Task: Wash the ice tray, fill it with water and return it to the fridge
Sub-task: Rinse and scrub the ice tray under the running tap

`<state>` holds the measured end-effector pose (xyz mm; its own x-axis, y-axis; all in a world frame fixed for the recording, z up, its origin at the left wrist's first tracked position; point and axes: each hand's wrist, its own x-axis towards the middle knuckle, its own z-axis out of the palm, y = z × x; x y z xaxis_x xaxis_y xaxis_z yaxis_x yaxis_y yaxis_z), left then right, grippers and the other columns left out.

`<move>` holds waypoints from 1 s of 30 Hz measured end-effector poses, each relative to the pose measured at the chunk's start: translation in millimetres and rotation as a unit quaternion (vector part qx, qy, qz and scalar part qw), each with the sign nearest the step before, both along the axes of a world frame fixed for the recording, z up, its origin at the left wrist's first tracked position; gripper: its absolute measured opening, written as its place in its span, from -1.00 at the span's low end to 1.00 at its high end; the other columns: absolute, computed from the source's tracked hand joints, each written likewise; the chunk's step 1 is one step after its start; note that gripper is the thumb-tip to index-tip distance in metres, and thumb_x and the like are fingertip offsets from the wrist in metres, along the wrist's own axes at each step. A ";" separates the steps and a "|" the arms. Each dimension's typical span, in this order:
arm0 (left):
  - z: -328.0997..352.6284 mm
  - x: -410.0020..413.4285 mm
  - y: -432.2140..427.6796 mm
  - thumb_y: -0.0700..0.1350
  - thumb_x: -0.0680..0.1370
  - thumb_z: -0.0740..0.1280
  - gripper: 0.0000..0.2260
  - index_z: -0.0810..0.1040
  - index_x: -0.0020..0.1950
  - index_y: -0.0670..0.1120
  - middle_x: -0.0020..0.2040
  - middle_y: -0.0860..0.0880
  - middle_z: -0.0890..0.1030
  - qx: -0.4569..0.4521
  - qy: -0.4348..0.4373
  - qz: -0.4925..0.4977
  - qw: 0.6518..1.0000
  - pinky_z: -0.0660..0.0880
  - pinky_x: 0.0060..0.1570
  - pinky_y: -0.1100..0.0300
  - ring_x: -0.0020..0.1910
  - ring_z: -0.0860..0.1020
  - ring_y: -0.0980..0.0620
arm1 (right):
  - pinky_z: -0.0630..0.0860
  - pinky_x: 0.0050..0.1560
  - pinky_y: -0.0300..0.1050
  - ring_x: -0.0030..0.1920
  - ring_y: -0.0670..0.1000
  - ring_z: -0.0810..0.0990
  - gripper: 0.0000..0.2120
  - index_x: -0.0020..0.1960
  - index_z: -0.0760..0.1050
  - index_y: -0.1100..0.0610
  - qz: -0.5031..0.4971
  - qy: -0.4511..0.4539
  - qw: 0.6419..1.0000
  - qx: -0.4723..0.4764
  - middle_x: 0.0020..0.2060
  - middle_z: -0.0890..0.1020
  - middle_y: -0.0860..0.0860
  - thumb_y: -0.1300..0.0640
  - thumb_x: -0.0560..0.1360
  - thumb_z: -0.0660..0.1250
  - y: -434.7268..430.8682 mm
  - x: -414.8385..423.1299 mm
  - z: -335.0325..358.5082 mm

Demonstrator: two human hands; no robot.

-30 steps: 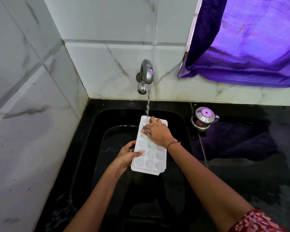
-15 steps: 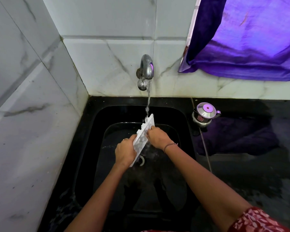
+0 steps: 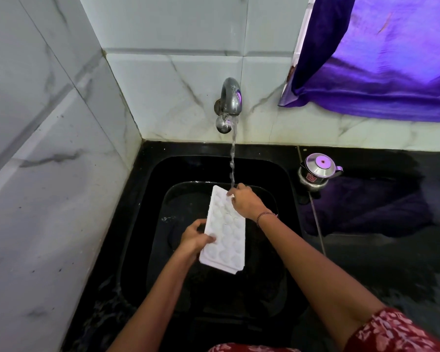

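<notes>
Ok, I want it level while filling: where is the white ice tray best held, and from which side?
By its flat rim, from both long sides. The ice tray is long, thin and cups-up, so the left hand pinching the near left edge, thumb on top, and the right hand at the far right corner likely steady it best.
</notes>
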<state>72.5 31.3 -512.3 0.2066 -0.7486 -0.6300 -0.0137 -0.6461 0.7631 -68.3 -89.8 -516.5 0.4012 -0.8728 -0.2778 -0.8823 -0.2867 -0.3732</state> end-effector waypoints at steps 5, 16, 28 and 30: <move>4.4 -7.0 1.5 -0.46 0.41 0.34 -0.56 0.45 0.23 -0.14 0.05 -0.20 0.59 0.026 0.105 0.023 0.994 0.56 -0.10 0.04 -0.05 0.58 -0.16 | 0.38 0.27 0.01 0.31 0.14 0.25 -0.66 0.35 0.41 0.04 0.004 0.014 1.000 0.001 0.27 0.34 0.12 0.14 0.59 0.16 -2.3 -3.8 0.9; 3.2 -5.3 1.3 -0.44 0.40 0.37 -0.51 0.44 0.23 -0.04 0.02 -0.17 0.62 0.029 0.144 -0.016 0.989 0.52 0.09 -0.22 -0.01 0.60 -0.22 | 0.23 0.34 0.16 0.36 0.17 0.23 -0.64 0.41 0.34 -0.04 0.047 0.048 0.997 0.025 0.38 0.29 0.09 0.03 0.63 0.10 -7.4 -12.0 13.5; 4.6 -2.8 0.2 -0.45 0.41 0.35 -0.48 0.40 0.27 -0.04 -0.04 -0.13 0.61 0.007 0.184 -0.001 0.983 0.59 -0.21 0.00 -0.07 0.60 -0.12 | 0.35 0.30 0.04 0.31 0.12 0.33 -0.55 0.45 0.28 -0.02 0.101 0.088 0.990 -0.046 0.36 0.31 0.12 -0.14 0.61 0.04 -15.7 -6.9 19.8; 4.9 -3.6 -1.5 -0.45 0.41 0.34 -0.49 0.40 0.26 -0.03 -0.03 -0.13 0.60 0.001 0.186 0.005 0.982 0.59 -0.19 -0.01 -0.07 0.60 -0.12 | 0.33 0.32 0.05 0.34 0.13 0.32 -0.51 0.47 0.25 -0.04 0.113 0.088 0.988 -0.064 0.39 0.28 0.11 -0.19 0.59 0.05 -15.5 -7.6 18.9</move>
<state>68.9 29.7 -507.4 -0.0313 -0.7463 -0.6648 0.2732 -0.6462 0.7126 -75.9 -105.3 -497.6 0.5450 -0.7992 -0.2536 -0.8385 -0.5183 -0.1684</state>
